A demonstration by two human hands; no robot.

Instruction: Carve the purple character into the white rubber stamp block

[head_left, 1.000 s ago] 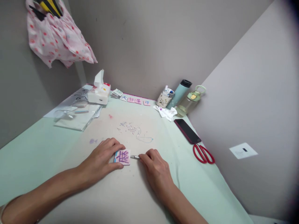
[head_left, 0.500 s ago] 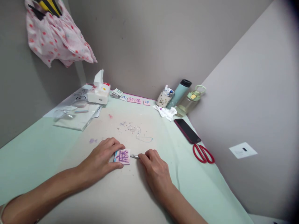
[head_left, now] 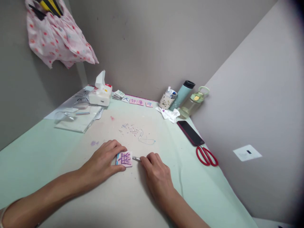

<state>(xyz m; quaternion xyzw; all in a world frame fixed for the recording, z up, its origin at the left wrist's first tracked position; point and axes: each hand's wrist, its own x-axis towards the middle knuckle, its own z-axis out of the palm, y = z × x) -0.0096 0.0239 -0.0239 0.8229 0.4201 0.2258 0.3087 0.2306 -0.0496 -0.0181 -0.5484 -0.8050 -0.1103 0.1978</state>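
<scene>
My left hand [head_left: 105,160] lies on the mat, thumb and fingers closed around a small square carving block [head_left: 125,159]. The block is pale pink with a purple character drawn on its top face and blue along its left side. My right hand [head_left: 156,171] pinches a thin silver craft knife [head_left: 136,158]. Its tip points left and meets the block's right edge; whether it cuts in is too small to tell. Most of the knife's handle is hidden under my fingers. Pale shavings [head_left: 134,129] lie on the mat beyond my hands.
Along the back stand a tissue pack [head_left: 101,95], several character tiles [head_left: 133,101], a pen cup [head_left: 167,99], a blue tumbler [head_left: 182,96] and a green-lidded bottle [head_left: 192,104]. To the right lie a phone [head_left: 190,133] and red-handled scissors [head_left: 206,156]. A flat packet [head_left: 80,122] lies at left.
The knife and the fingers of my right hand have shifted very slightly at the block's right edge. My left hand and the block stay practically in place.
</scene>
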